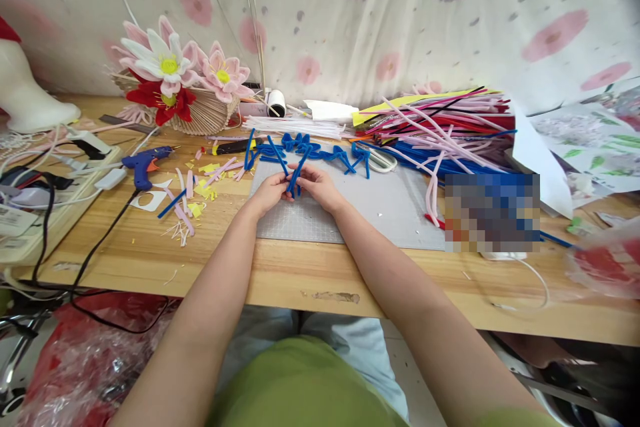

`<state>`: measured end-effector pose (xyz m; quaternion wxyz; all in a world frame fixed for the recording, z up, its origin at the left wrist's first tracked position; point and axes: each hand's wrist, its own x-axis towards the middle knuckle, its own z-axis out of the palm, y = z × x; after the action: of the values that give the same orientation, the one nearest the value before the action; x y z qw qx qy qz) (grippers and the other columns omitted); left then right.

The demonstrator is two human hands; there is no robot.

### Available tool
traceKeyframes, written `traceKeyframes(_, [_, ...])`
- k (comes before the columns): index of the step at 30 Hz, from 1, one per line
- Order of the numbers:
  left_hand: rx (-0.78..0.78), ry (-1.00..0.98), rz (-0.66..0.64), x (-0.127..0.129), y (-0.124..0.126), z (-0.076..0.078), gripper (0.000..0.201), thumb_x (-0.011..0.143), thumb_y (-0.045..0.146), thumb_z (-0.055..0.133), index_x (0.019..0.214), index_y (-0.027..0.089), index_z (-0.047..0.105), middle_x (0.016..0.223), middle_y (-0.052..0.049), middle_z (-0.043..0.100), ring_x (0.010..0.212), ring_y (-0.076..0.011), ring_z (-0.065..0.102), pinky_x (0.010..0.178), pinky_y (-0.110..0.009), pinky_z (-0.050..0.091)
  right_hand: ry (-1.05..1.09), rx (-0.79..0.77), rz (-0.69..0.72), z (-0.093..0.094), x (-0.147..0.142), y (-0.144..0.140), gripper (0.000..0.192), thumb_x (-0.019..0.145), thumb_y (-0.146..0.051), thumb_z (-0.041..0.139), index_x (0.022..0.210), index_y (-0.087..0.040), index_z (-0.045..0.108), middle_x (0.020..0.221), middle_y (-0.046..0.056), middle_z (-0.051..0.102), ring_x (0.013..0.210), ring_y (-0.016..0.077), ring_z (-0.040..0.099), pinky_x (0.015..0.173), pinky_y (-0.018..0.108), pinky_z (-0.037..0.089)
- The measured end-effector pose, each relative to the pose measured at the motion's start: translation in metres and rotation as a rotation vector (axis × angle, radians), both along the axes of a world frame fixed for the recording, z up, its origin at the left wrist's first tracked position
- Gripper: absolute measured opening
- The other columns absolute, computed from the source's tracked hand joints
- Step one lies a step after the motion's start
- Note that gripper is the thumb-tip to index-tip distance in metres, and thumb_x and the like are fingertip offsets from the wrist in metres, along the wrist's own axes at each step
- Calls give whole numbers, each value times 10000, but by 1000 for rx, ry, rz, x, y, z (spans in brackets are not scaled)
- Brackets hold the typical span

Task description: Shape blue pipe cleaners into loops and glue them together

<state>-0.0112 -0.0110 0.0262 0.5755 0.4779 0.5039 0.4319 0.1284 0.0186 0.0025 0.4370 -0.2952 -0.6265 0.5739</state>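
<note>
1. At the far left of the wooden table [150, 260], a white mannequin base [30, 103] stands behind a white power strip [87, 147] and a tangle of black and white cables.
2. Just right of those, a blue glue gun [145, 163] lies on the wood, with pink and yellow scraps [195, 190] scattered beside it.
3. Behind the glue gun, against the flowered cloth, pink, white and red pipe-cleaner flowers [173, 70] sit on a fan-shaped holder.
4. Over the grey cutting mat [380, 207] at the middle, the left hand [270, 192] is closed, its fingers pinching the lower end of a blue pipe cleaner [296, 173].
5. The right hand [320, 185] meets it from the other side, fingers likewise curled onto the same blue pipe cleaner, which stands tilted up between the two hands, just above the mat.
6. Just behind the hands, a row of bent blue pipe-cleaner pieces [320, 150] lies along the mat's far edge.
7. Further right, a large heap of pink, red, blue and white pipe cleaners [440, 123] rests on the table, well apart from the hands.
8. At the far right, printed flower sheets [590, 140] lie beside the heap.
</note>
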Motion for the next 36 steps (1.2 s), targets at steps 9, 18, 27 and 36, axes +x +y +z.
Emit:
traceKeyframes(9, [46,-101,121,0,4,-3,384,633,80,486,985,139,628,887,-42,634,580,-76,538,548,-226,480,-320,311,-146,-3,-1,-1,403,734,-148,477,1133,-205,498,990,44,583,692,103,504,658,260,452])
traceKeyframes(18, [202,-33,249,-5,8,-13,516,552,66,643,1038,180,515,935,-32,595,694,-87,583,687,-249,474,-340,251,-135,-4,-1,0,356,711,-155,492,1063,-196,516,736,-23,532,637,99,502,654,255,451])
traceKeyframes(27, [197,-73,334,0,8,-11,423,542,43,626,929,156,499,756,17,582,669,-86,575,680,-239,463,-282,-77,-166,2,-5,-2,67,777,-180,449,721,-181,486,572,-44,534,466,70,502,481,202,412])
traceKeyframes(36, [224,-63,399,6,4,-9,339,559,90,637,818,186,441,674,49,532,629,-88,551,614,-228,459,-355,-61,-93,12,-1,-2,102,789,-177,429,695,-179,469,528,-58,492,420,57,436,446,184,352])
